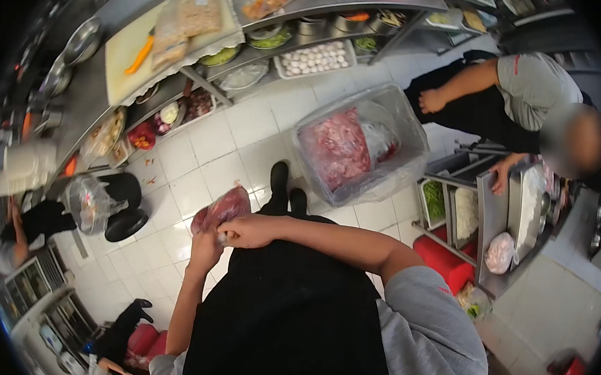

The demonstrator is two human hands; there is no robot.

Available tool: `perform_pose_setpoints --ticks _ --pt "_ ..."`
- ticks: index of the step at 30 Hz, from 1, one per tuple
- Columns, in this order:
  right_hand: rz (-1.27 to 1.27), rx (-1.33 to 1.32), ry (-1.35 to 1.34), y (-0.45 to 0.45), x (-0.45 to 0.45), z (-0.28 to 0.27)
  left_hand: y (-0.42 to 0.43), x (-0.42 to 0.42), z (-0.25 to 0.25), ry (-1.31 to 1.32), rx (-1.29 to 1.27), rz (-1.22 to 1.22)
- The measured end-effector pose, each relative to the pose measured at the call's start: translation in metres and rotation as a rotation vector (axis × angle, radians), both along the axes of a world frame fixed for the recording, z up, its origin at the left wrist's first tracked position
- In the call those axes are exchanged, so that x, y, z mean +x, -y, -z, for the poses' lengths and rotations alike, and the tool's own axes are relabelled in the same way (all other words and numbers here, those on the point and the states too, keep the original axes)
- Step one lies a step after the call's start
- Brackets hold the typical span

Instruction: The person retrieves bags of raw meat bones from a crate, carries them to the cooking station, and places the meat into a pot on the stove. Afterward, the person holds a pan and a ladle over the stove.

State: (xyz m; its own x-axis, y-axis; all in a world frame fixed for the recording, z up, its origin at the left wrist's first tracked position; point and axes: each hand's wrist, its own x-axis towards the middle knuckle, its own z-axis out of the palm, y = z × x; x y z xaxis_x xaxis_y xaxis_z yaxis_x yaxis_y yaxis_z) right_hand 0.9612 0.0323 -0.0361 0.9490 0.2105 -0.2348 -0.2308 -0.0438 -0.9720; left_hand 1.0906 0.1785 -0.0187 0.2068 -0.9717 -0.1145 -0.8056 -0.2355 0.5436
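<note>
Both my hands meet around a clear plastic bag of dark red meat (228, 207), held in front of my black apron above the tiled floor. My right hand (248, 231) is closed in a fist at the bag's near end. Just left of it, my left hand (206, 246) grips the same end, its fingers partly hidden. Ahead and to the right stands a large bin (413, 169) lined with clear plastic, with packs of pinkish-red meat (338, 148) inside.
A co-worker (530, 92) stands at the right beside a counter with trays (531, 197). A steel table with a white cutting board (123, 81) and an orange-handled knife (141, 54) runs along the upper left. Other people are at the lower left.
</note>
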Motion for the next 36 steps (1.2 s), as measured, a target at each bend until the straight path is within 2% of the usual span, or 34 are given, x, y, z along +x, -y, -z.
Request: perform_pose_setpoints --ticks 1,2,3,4,5,6,7,8,9,10,11,12,13,14,15,16,17,18,20,22,24,25,27,29,30,31,32,34,35,36 --pt "0.132 0.145 0.123 -0.006 -0.009 0.012 -0.033 0.001 0.023 -0.147 0.128 -0.198" --pt "0.167 0.192 0.092 -0.007 -0.013 0.024 -0.057 -0.001 0.040 -0.139 0.152 -0.248" --pt "0.248 0.052 0.196 -0.001 -0.021 0.037 -0.083 -0.004 0.059 -0.164 0.244 -0.302" --pt "0.378 0.004 0.114 0.004 -0.036 0.048 -0.104 -0.008 0.077 -0.193 0.338 -0.350" --pt "0.559 -0.125 0.155 -0.002 -0.049 0.109 -0.116 -0.015 0.087 -0.175 0.385 -0.380" --pt "0.609 0.032 -0.091 0.000 -0.070 0.170 -0.127 -0.023 0.094 -0.160 0.435 -0.406" --pt "0.773 0.226 -0.189 0.005 -0.099 0.206 -0.140 -0.032 0.103 -0.147 0.486 -0.433" --pt "0.879 0.223 -0.366 0.013 -0.130 0.208 -0.155 -0.038 0.113 -0.181 0.479 -0.461" --pt "0.784 -0.286 -0.345 0.015 -0.164 0.253 -0.175 -0.040 0.123 -0.216 0.468 -0.491" --pt "0.649 -0.683 -0.361 0.015 -0.196 0.257 -0.198 -0.039 0.138 -0.249 0.450 -0.524" --pt "0.621 -0.807 -0.386 0.003 -0.239 0.301 -0.240 -0.039 0.176 -0.213 0.378 -0.519" --pt "0.326 -0.941 -0.428 -0.004 -0.282 0.340 -0.259 -0.042 0.189 -0.225 0.356 -0.539" --pt "0.296 -0.874 -0.613 -0.010 -0.310 0.317 -0.272 -0.048 0.193 -0.231 0.359 -0.560" --pt "-0.002 -0.960 -0.564 -0.018 -0.350 0.342 -0.278 -0.055 0.195 -0.248 0.365 -0.583" --pt "0.010 -0.902 -0.694 -0.023 -0.359 0.293 -0.281 -0.061 0.194 -0.268 0.377 -0.601" --pt "-0.171 -0.956 -0.674 -0.030 -0.378 0.291 -0.282 -0.067 0.192 -0.289 0.391 -0.618" --pt "-0.249 -0.983 -0.621 -0.037 -0.395 0.288 -0.285 -0.070 0.193 -0.309 0.395 -0.630" --pt "-0.194 -0.796 -0.726 -0.037 -0.406 0.285 -0.287 -0.072 0.193 -0.324 0.405 -0.639" --pt "-0.159 -0.775 -0.646 -0.046 -0.430 0.300 -0.296 -0.073 0.193 -0.347 0.414 -0.661" --pt "-0.302 -0.916 -0.495 -0.041 -0.422 0.282 -0.319 -0.073 0.190 -0.353 0.421 -0.684" --pt "-0.463 -0.964 -0.455 -0.031 -0.400 0.285 -0.348 -0.077 0.186 -0.345 0.438 -0.725" --pt "-0.050 -0.678 -0.579 -0.030 -0.392 0.282 -0.366 -0.082 0.184 -0.343 0.453 -0.749" --pt "0.324 -0.318 -0.691 -0.022 -0.339 0.256 -0.396 -0.085 0.184 -0.335 0.494 -0.795" --pt "0.401 -0.250 -0.742 -0.010 -0.271 0.217 -0.421 -0.082 0.191 -0.322 0.527 -0.856" --pt "0.485 -0.225 -0.792 -0.015 -0.231 0.187 -0.433 -0.081 0.202 -0.296 0.604 -0.878" --pt "0.573 -0.202 -0.842 -0.017 -0.193 0.172 -0.448 -0.078 0.221 -0.208 0.568 -0.923" --pt "0.480 -0.241 -0.812 -0.013 -0.156 0.169 -0.463 -0.080 0.236 -0.127 0.542 -0.966" --pt "0.292 -0.318 -0.790 -0.006 -0.101 0.158 -0.479 -0.068 0.244 -0.261 0.616 -1.172" --pt "-0.226 -0.640 -0.317 0.031 -0.096 0.217 -0.480 -0.061 0.237 -0.224 0.542 -1.230" --pt "-0.225 -0.593 -0.286 0.046 -0.082 0.233 -0.483 -0.050 0.222 -0.181 0.470 -1.279"
